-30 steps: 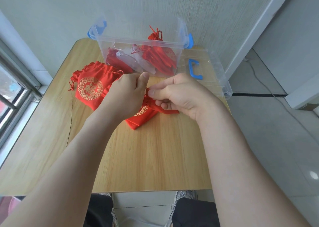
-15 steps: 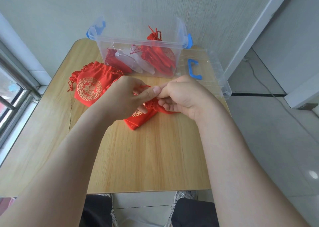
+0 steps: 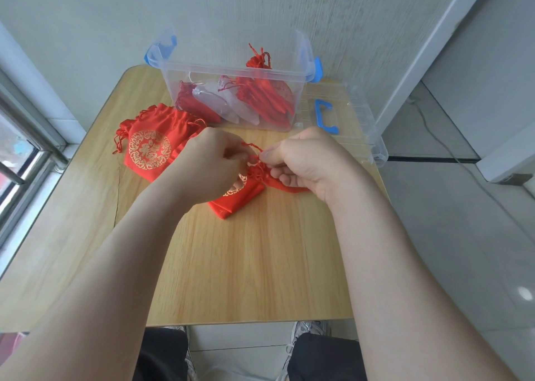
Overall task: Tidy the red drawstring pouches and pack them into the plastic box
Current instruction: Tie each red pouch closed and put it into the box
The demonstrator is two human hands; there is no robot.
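Right, nearest in, at six o'clock, dark trousers (image 3: 162,351) and a pale shoe (image 3: 311,327) can be seen under the edge of the wooden table (image 3: 246,264). Further up, just past the middle of the table, a red pouch (image 3: 234,204) with a gold print is lying flat, its closed bottom corner pointed toward six and its gathered neck turned up toward one o'clock. It is being worked on by both hands. The left hand (image 3: 211,166) is curled in tight, and the drawstring (image 3: 251,146) is pinched in its fingertips. From there a small loop of cord is carried across to the right hand (image 3: 307,163), where it is nipped between thumb and forefinger right at the bunched neck; the lower fingers there are tucked in under the red cloth.

At ten o'clock a pile of pouches (image 3: 150,149) is sitting on the wood, a gold roundel showing on top, cords trailing off to the left. At twelve, against the wall, the clear plastic box (image 3: 231,69) with blue clips is standing open, and packed pouches (image 3: 260,96), red and white, are seen leaning inside. Its clear lid (image 3: 362,125) is lying flat at two o'clock.
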